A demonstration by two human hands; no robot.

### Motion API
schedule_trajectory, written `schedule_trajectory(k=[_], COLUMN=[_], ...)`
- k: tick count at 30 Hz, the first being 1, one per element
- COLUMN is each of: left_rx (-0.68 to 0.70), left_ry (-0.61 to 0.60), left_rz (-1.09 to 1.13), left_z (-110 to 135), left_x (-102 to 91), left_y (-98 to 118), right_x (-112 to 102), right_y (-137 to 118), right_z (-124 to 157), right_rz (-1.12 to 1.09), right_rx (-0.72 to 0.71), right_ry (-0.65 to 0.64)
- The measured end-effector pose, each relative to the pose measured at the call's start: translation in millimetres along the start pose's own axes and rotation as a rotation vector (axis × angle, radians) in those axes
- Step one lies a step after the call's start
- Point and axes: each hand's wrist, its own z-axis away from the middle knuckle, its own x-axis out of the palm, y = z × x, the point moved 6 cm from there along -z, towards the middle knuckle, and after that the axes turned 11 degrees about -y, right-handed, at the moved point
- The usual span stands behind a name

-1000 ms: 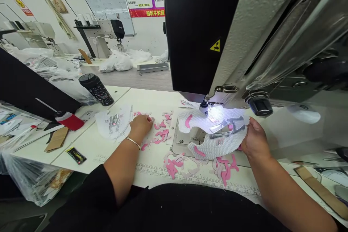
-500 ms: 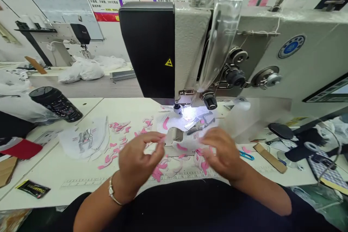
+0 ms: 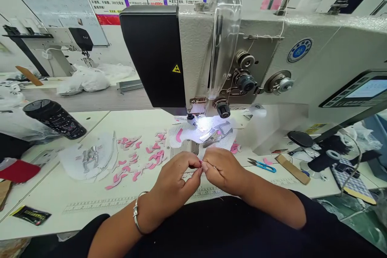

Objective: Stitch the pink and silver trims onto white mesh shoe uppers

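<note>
My left hand (image 3: pixel 181 175) and my right hand (image 3: pixel 225 171) meet in front of the sewing machine (image 3: pixel 196 48), fingertips touching. Between thumb and forefinger, the left pinches a small pink piece (image 3: pixel 200 162), mostly hidden by the fingers. The right is closed, its thumb against the same spot; I cannot make out whether it grips that piece too. Just beyond them, a white mesh shoe upper piece (image 3: pixel 173 139) with grey overlays (image 3: pixel 217 134) and a pink patch (image 3: pixel 179 135) lies under the lit needle area.
Loose pink pieces (image 3: pixel 155 159) are scattered to the left, beside a white piece with grey markings (image 3: pixel 90 159). Blue thread snips (image 3: pixel 262 165) and a brown strip (image 3: pixel 292 169) lie right. A black tumbler (image 3: pixel 56 119) stands far left. A ruler (image 3: pixel 99 202) runs along the front edge.
My hands, apart before, have come together at the fingertips, and the right fingers have curled closed. The view has shifted, so the machine appears further left.
</note>
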Motion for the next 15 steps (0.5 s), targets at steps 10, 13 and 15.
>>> schedule_trajectory(k=[10, 13, 15], left_rx=[-0.320, -0.424, -0.465], left_ry=[-0.151, -0.061, -0.040], left_rz=[0.267, 0.433, 0.404], left_z=[-12.8, -18.7, -27.9], left_x=[-9.6, -22.7, -32.9], left_y=[-27.8, -42.2, -48.3], right_x=[-18.3, -22.1, -25.1], right_y=[12.1, 16.3, 22.8], right_z=[-3.3, -4.6, -7.4], right_rz=[-0.028, 0.046, 0.114], right_rx=[-0.069, -0.107, -0.087], right_ry=[-0.013, 0.075, 0.128])
